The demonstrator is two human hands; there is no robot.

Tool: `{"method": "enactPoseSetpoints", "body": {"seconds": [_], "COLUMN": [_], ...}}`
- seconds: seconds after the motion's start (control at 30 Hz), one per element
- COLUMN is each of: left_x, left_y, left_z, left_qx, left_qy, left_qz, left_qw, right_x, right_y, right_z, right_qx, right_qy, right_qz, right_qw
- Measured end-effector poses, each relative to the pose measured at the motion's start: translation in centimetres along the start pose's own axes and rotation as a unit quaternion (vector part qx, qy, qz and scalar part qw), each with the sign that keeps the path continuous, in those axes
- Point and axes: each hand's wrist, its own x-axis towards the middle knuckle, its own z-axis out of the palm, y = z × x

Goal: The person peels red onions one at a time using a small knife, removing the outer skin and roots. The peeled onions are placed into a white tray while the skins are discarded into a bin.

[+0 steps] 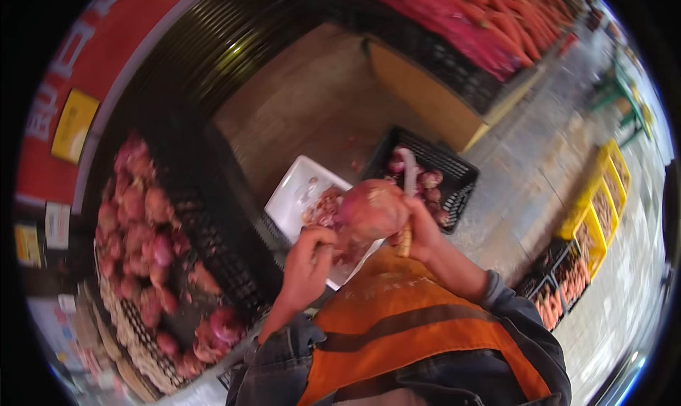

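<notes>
A large, blurred red onion (372,209) is up in front of me, between my two hands. My right hand (425,234) is closed at the onion's right side. What looks like a knife runs through that hand, its pale blade (408,166) pointing away from me and a tan handle end showing below. My left hand (306,258) has its fingers curled together at the onion's lower left edge; whatever they pinch is too blurred to make out. Below the onion is a white box (287,193) with loose onion skins (324,209) in it.
A black crate (461,175) with several red onions stands beyond my right hand. Left is a big dark bin of red onions (142,211). Carrots (507,19) fill a display at the far right. Yellow (599,207) and black baskets stand on the right floor.
</notes>
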Motion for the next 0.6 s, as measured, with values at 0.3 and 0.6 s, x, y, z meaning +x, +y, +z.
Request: {"method": "enactPoseSetpoints", "body": {"seconds": [0.3,0.6], "left_x": [-2.1,0.4], "left_y": [-2.6,-3.9], "left_z": [-2.0,-2.7], "left_qx": [0.127,0.306], "left_qy": [0.071,0.165], "left_qz": [-0.019,-0.057], "left_qw": [0.989,0.936], "right_x": [6.9,8.9], "right_y": [-0.5,0.0], "right_z": [5.2,0.5], "right_qx": [0.065,-0.149], "right_qy": [0.126,-0.01], "right_qz": [-0.029,-0.063], "right_qw": [0.99,0.987]}}
